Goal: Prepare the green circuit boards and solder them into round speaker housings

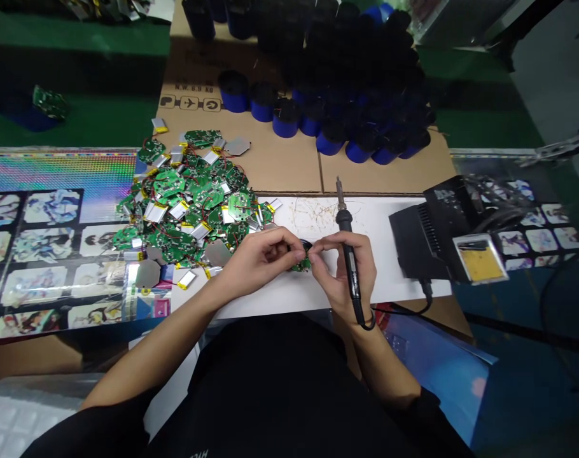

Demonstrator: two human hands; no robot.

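My left hand (271,256) is closed, thumb and fingertips pinched at the edge of a small green circuit board (299,264). Most of that board hides behind my fingers, and a dark rounded edge shows just above it. My right hand (341,267) carries a soldering iron (350,261) between thumb and hand, its tip pointing up and away from me. The thumb and index finger of this hand also meet at the board's right side; what they pinch is too small to make out. Left of my hands lies a heap of green circuit boards (198,184) with silver battery pouches.
A black soldering station (418,238) stands on the right, with a yellow sponge tray (480,257) in front. Rows of blue and black cylinders (286,121) fill the cardboard (289,162) at the back. Wire scraps (318,216) litter the white sheet (380,219). Printed picture sheets (46,254) lie left.
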